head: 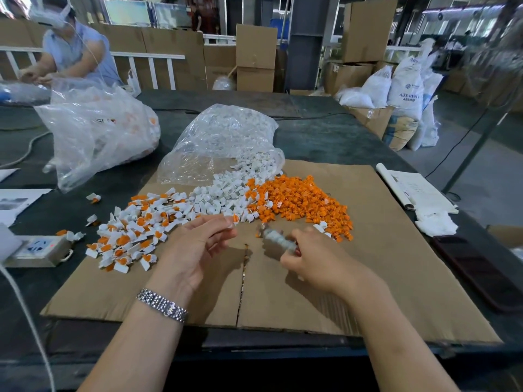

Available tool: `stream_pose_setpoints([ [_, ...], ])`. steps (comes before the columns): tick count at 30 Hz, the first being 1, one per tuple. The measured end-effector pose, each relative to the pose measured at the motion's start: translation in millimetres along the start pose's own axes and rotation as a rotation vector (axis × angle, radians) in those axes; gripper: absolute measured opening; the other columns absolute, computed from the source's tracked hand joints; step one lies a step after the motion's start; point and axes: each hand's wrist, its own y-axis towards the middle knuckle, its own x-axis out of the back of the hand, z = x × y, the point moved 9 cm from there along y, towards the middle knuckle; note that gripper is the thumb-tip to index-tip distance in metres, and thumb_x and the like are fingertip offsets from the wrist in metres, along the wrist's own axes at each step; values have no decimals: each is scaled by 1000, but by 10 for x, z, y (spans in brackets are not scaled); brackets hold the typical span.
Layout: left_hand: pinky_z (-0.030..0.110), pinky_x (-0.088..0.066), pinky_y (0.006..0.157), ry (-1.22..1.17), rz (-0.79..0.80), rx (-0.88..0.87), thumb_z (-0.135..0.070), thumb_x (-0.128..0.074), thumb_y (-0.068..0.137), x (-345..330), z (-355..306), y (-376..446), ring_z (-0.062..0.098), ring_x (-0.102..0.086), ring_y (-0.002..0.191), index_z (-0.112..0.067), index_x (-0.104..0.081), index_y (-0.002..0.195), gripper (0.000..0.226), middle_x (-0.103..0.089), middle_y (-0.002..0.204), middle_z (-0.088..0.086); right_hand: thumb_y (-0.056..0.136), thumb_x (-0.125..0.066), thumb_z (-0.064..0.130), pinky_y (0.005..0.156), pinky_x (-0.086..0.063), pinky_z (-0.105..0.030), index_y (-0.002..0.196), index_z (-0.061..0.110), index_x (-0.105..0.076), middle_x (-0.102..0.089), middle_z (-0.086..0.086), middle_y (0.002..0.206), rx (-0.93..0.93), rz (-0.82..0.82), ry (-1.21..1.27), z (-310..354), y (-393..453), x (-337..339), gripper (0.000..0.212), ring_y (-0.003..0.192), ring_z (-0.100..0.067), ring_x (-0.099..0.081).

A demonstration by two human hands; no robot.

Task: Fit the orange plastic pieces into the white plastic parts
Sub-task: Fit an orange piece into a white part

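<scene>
Both hands mid-fit at frame centre: left hand [195, 244] pinches white part [232, 220], right hand [314, 257] grips blurred piece [273, 236], next align and press

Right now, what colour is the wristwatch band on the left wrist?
Silver: the linked metal watch band shows best in the head view.

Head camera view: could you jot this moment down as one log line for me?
left hand: pinches white part | right hand: grips blurred pieces | assembled pile: left on cardboard | orange pieces: right
</scene>
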Motion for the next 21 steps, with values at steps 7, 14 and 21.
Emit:
stream_pose_setpoints([
  [7,16,-52,54,-38,-1,-86,-21,-86,63,-78,-128,-5,12,-75,75,-7,-75,95,36,-78,85,3,104,-50,27,54,-43,-22,81,14,-55,-63,-6,76,-33,165,320,342,41,12,27,56,-12,-57],
  [14,16,-47,50,-35,-62,-138,-11,-85,74,-35,-149,13,14,-73,73,-8,-76,87,16,-77,82,8,106,-45,16,45,-45,-14,92,12,-53,-66,-14,95,-36,221,673,539,6,-58,17,76,-17,-64],
  [21,16,-48,52,14,-88,-184,-9,-82,80,-37,-153,-5,12,-73,73,-11,-75,84,8,-78,80,6,107,-42,21,49,-47,-15,88,15,-50,-62,-10,86,3,213,691,586,23,-136,22,70,-14,-62],
])
